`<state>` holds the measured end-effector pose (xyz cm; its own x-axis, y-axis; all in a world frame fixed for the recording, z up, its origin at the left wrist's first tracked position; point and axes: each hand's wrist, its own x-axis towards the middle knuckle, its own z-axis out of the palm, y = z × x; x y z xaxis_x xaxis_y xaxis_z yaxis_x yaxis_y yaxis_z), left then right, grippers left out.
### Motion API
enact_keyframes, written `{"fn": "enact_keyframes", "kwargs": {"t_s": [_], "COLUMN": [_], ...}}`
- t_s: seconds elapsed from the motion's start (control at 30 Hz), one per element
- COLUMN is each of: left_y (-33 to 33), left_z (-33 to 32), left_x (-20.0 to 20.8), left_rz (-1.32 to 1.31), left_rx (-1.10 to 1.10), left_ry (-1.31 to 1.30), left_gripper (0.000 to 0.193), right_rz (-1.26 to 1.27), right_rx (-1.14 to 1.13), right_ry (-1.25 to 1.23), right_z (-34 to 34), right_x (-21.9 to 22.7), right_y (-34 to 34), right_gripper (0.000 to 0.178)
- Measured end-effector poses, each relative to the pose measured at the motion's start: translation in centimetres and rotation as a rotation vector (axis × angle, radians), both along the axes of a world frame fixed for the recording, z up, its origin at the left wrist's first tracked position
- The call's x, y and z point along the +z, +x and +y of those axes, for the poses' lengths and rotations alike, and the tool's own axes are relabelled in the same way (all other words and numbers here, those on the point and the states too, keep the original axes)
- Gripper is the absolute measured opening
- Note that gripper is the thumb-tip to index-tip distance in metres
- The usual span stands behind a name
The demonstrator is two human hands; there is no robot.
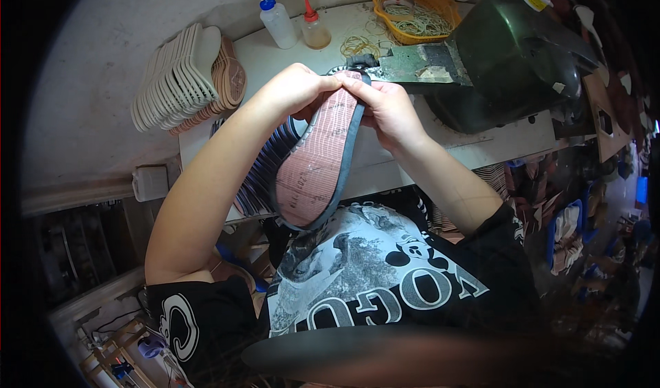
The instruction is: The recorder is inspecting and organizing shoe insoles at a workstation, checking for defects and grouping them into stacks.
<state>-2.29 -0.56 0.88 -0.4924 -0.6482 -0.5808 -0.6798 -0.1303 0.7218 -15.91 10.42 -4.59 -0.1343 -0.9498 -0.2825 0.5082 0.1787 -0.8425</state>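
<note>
A pinkish shoe insole [316,154] with a dark grey edging hangs tilted in front of me, its wider end toward my body. My left hand [302,89] pinches its narrow far end from the left. From the right, my right hand [395,113] grips the same end, the two thumbs meeting on the face of the insole. That end is right at the small dark head [359,63] of the green sewing-type machine [522,44]; the contact is hidden by the insole and fingers. Partly behind my left forearm lies a row of dark-edged insoles [265,168].
Stacks of white insoles [182,79] and tan insoles [230,79] stand at the table's left. Along the back are a blue-capped bottle [278,25], a red-tipped bottle [315,32] and an orange basket [402,36] of thin strips. More strips [359,46] lie near the machine arm [412,65].
</note>
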Motion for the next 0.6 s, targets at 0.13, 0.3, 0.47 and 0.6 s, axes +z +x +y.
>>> {"fn": "enact_keyframes", "kwargs": {"t_s": [0.13, 0.3, 0.47, 0.6], "left_y": [0.2, 0.2, 0.4, 0.2], "left_z": [-0.3, -1.0, -1.1, 0.0], "left_x": [-0.7, -0.8, -1.1, 0.2], "left_rz": [0.011, 0.062, 0.066, 0.010], "left_rx": [0.013, 0.038, 0.057, 0.026], "left_ry": [0.001, 0.006, -0.028, -0.037], "left_gripper": [0.031, 0.032, 0.038, 0.049], "right_rz": [0.001, -0.009, 0.012, -0.004], "right_rx": [0.012, -0.045, -0.056, 0.037], "right_ry": [0.000, -0.019, -0.007, -0.043], "right_z": [-0.2, -0.5, -1.0, -0.9], "right_x": [0.1, 0.2, -0.2, 0.0], "right_y": [0.0, 0.9, 0.7, -0.4], "right_gripper": [0.028, 0.028, 0.030, 0.030]}}
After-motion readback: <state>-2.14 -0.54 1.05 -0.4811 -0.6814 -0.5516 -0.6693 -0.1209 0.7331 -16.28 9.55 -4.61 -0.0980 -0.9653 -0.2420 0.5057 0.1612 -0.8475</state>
